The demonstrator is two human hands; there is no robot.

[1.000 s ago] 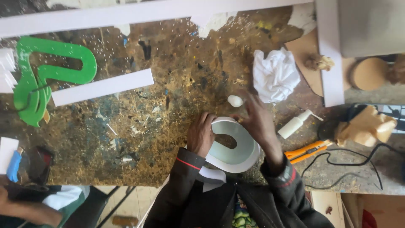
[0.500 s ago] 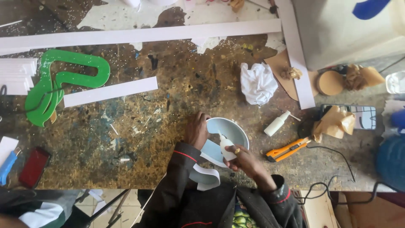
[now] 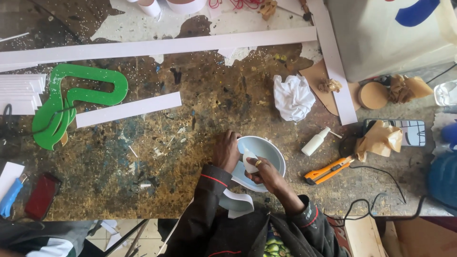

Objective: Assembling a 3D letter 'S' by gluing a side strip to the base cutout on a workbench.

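Stained tabletop (image 3: 190, 119): our left hand (image 3: 225, 151) grips the curved white strip (image 3: 261, 147), right hand (image 3: 264, 172) pinches a white pad (image 3: 249, 162) against it.

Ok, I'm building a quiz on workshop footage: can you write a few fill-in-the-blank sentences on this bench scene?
1. The left hand steadies a curved pale ____ form.
2. The right hand presses a small white piece against its ____ face.
3. Right of the form lies an ____ utility knife.
4. The flat cut-out shape far left is ____.

Missing words: blue; inner; orange; green
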